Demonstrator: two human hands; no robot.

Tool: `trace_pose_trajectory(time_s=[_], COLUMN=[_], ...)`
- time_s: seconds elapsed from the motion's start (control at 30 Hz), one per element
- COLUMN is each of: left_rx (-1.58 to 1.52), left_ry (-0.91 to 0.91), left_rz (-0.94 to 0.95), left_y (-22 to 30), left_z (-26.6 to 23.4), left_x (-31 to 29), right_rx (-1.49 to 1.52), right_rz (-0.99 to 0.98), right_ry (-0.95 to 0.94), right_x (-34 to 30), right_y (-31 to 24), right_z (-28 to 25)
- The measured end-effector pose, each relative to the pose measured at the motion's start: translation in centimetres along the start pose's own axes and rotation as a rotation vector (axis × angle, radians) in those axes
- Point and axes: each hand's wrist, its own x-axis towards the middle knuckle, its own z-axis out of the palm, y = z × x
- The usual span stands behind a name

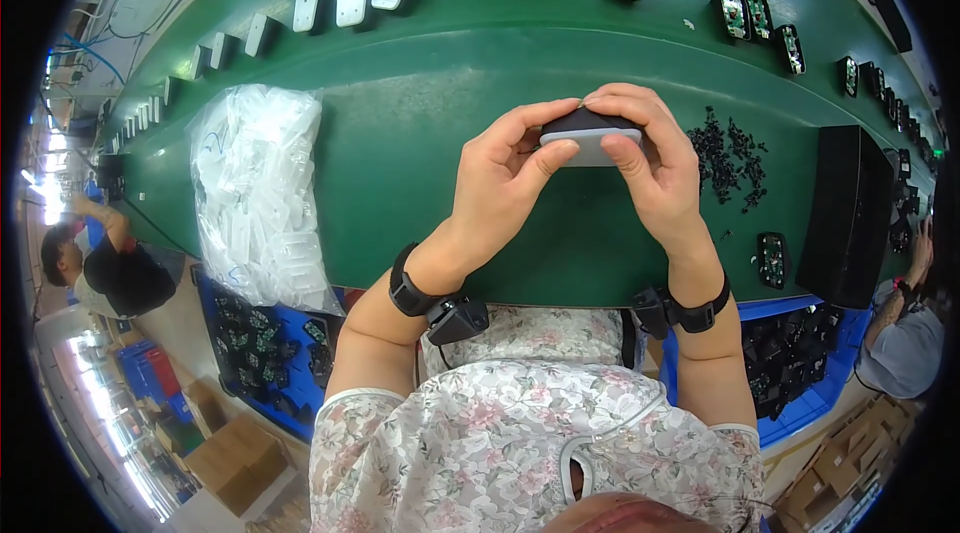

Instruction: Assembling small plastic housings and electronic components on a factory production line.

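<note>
Between both hands, above the green bench, is a small rounded plastic housing (590,147), black at the far side and pale grey toward me. My left hand (500,165) grips its left end, the thumb pressed on the grey face and fingers behind. On the other end my right hand (660,158) grips in the same way, thumb on the grey face. The fingertips meet at the far edge, and the underside is hidden. Just right of my right hand lies a scattered pile of small black parts (735,161). A black housing with an exposed circuit board (771,260) lies nearer the bench edge.
A clear bag of translucent plastic pieces (258,198) lies at left. White-faced units (353,1) line the far side, with open circuit-board housings (733,13) at far right. A black box (845,218) stands at right. Blue bins (285,413) flank me; other people sit at both sides.
</note>
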Motion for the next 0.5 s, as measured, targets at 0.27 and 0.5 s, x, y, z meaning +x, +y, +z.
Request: trace_pose_trajectory(time_s=[0.27, 0.5], left_rx=[-0.065, 0.092], left_ry=[-0.037, -0.127], left_rz=[-0.035, -0.317], left_y=[-0.8, -0.7], left_z=[0.4, -0.3], left_x=[-0.1, 0.7], right_rx=[-0.117, 0.061], right_rz=[-0.026, 0.306], right_ry=[0.055, 0.038], right_x=[-0.1, -0.1], right_y=[-0.1, 0.3], right_z=[0.3, 0.0])
